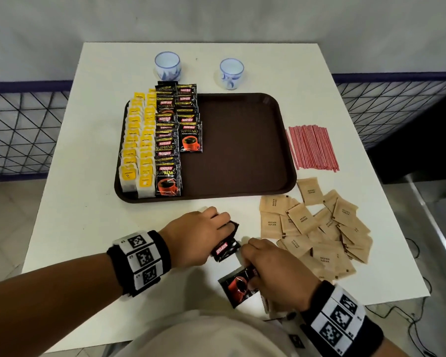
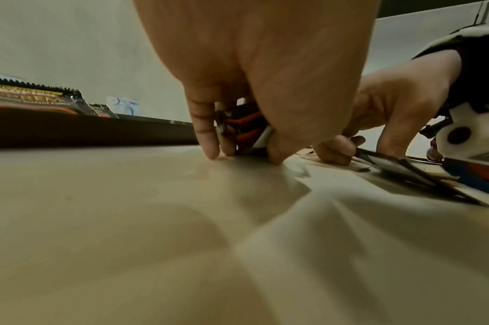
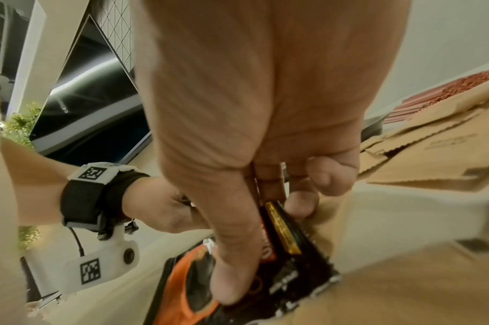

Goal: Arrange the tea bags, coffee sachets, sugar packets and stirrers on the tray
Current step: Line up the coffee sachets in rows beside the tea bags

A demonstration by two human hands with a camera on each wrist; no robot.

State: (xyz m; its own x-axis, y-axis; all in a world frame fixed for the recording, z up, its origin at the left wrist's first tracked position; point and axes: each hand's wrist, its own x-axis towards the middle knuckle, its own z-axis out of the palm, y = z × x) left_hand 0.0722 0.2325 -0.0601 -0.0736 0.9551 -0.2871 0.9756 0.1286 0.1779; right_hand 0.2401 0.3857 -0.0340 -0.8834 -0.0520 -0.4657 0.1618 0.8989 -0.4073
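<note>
Nearest us, at 6 o'clock on the white counter, our right hand pinches a black coffee sachet between thumb and curled fingers, the sachet tilted with one edge on the counter; just beyond it at 7 o'clock, our left hand grips a small bundle of sachets, its fingers curled round them and their tips touching the counter; at 4 o'clock a loose, overlapping heap of brown sugar packets lies on the counter beside the right hand; farther out at the centre sits the brown tray, with two rows of yellow tea bags along its 9 o'clock edge and two rows of coffee sachets touching them, the second row shorter; at 3 o'clock of the tray, a bundle of red stirrers rests on the counter; farthest, at 12 o'clock, two blue-patterned cups stand apart.
</note>
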